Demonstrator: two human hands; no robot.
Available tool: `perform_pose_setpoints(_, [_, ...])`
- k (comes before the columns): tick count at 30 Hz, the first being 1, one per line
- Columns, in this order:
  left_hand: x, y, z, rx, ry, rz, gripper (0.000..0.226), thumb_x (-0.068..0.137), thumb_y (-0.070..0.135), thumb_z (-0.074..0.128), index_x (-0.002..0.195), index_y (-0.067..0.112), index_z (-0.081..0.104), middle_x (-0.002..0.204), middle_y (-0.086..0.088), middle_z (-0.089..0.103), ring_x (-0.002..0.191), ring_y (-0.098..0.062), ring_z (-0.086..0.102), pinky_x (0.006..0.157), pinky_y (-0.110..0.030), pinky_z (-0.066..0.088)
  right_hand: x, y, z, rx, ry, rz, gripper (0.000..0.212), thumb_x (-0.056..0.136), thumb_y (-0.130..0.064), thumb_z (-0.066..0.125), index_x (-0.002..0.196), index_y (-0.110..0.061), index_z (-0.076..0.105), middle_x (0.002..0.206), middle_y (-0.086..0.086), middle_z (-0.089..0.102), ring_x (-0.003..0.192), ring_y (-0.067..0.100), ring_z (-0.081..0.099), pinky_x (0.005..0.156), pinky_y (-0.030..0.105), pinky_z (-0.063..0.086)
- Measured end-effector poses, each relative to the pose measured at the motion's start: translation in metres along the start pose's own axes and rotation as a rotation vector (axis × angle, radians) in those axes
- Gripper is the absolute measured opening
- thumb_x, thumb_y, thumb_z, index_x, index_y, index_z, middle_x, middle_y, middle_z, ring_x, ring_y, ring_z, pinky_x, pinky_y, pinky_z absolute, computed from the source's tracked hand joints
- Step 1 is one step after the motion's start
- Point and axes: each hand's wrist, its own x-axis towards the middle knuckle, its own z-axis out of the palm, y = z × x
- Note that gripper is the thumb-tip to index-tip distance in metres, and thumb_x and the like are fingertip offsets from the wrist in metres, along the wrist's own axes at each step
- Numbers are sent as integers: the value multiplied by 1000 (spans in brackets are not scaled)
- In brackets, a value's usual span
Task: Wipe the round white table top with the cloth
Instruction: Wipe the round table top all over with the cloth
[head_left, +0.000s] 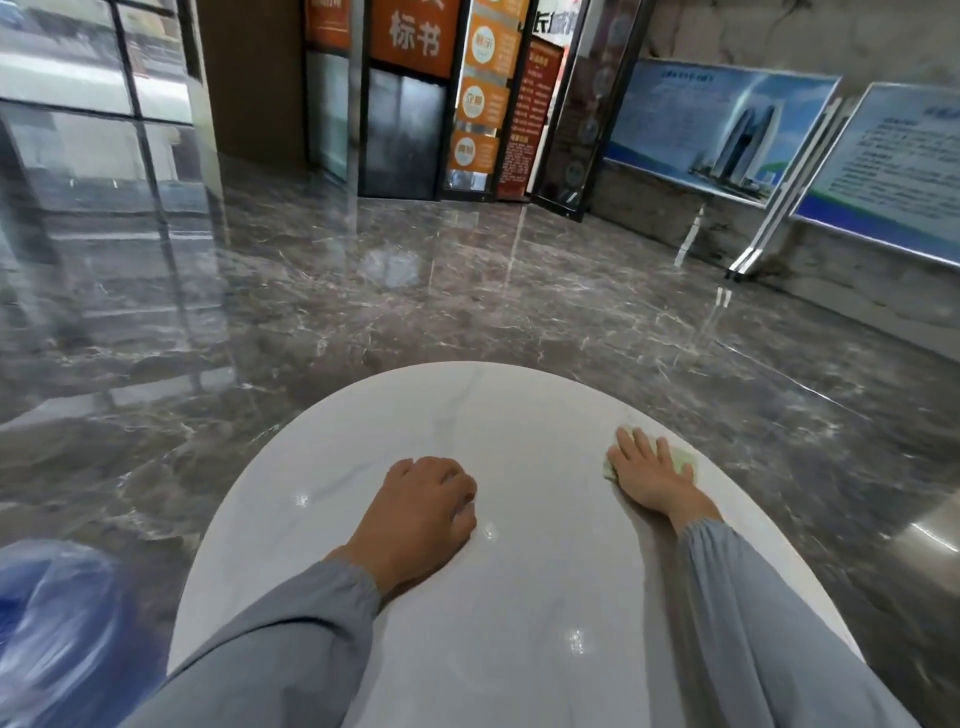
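cloth (683, 460) mostly under right hand (647, 470), table (519, 597) cropped

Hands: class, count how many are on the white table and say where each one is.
2. The left hand rests curled near the middle of the table; the right hand lies flat on the cloth by its right edge.

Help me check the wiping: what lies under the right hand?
Under the flat right hand lies a small pale green cloth, pressed onto the round white table top. The cloth's edges show past the fingers. Its middle is covered by the palm.
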Motion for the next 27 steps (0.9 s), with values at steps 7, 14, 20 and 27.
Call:
perform_pose_setpoints(7, [-102, -20, -51, 46, 154, -19, 13, 91, 36, 58, 92, 31, 70, 97, 15, 65, 88, -14, 61, 74, -36, 49, -42, -263, 57, -99, -117, -592, 60, 108, -53, 12, 164, -40, -2, 172, -13, -15, 158, 24, -18, 121, 62, -14])
perform_pose_setpoints(14, [-170, -42, -61, 1, 284, -166, 11, 88, 36, 58, 89, 30, 67, 97, 18, 62, 91, -13, 62, 79, -35, 46, -140, -327, 90, -120, -135, -856, 58, 108, -53, 17, 164, -42, 6, 173, -15, -7, 159, 19, -14, 122, 60, -12])
perform_pose_setpoints(20, [-173, -30, -60, -16, 330, -227, 14, 87, 40, 55, 92, 32, 65, 99, 19, 60, 95, -12, 58, 84, -32, 41, -117, -182, 64, -49, -40, -558, 58, 108, -56, 18, 163, -44, 8, 172, -16, -3, 160, 19, -6, 125, 54, -2])
perform_pose_setpoints(27, [-170, -23, -57, 85, 278, -204, 27, 85, 48, 51, 91, 25, 64, 98, 8, 61, 93, -23, 58, 84, -43, 43, -113, 63, 28, 18, 38, 15, 59, 107, -58, 19, 163, -45, 5, 173, -15, -5, 160, 20, -5, 124, 58, -1])
